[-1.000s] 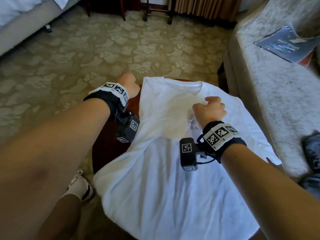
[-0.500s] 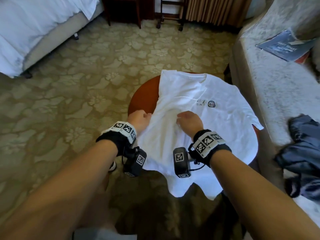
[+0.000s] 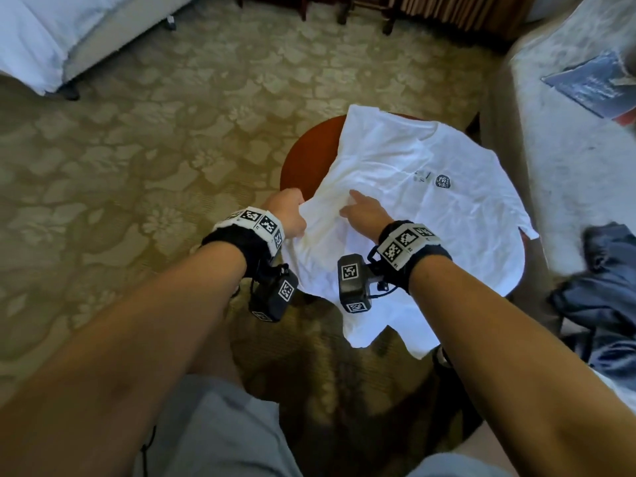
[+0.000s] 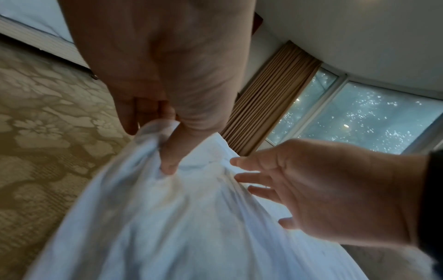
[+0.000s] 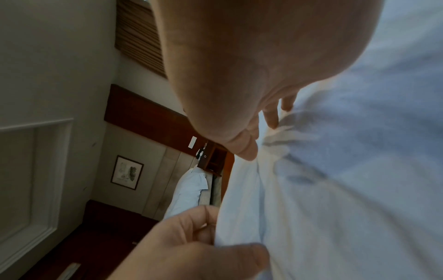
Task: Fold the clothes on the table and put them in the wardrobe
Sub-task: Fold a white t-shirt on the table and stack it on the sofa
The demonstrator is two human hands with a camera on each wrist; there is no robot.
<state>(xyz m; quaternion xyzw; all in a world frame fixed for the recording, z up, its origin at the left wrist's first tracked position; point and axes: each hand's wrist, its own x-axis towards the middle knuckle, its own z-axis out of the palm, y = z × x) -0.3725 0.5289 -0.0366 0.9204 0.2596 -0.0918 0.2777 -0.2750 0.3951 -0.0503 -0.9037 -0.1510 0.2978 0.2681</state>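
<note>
A white T-shirt (image 3: 430,208) with a small chest logo lies spread on a round red-brown table (image 3: 306,156), its hem hanging over the near edge. The shirt's left side is gathered inward. My left hand (image 3: 297,210) pinches that bunched left edge between thumb and fingers; the left wrist view shows the left hand (image 4: 163,151) gripping the cloth (image 4: 179,227). My right hand (image 3: 354,204) lies just to the right with straight fingers on the fabric. Seen from the right wrist, the right hand (image 5: 263,136) touches the shirt (image 5: 347,189) while the left hand (image 5: 215,236) holds its edge.
A pale sofa (image 3: 557,166) stands right of the table, with a blue booklet (image 3: 592,84) on it and a dark blue garment (image 3: 609,297) at its near end. A white bed (image 3: 51,36) is at the far left. Patterned carpet (image 3: 137,149) surrounds the table.
Both hands have come back from the shirt's shoulder area to its near left side, where the left edge is now gathered inward. The right hand's fingers have straightened onto the cloth.
</note>
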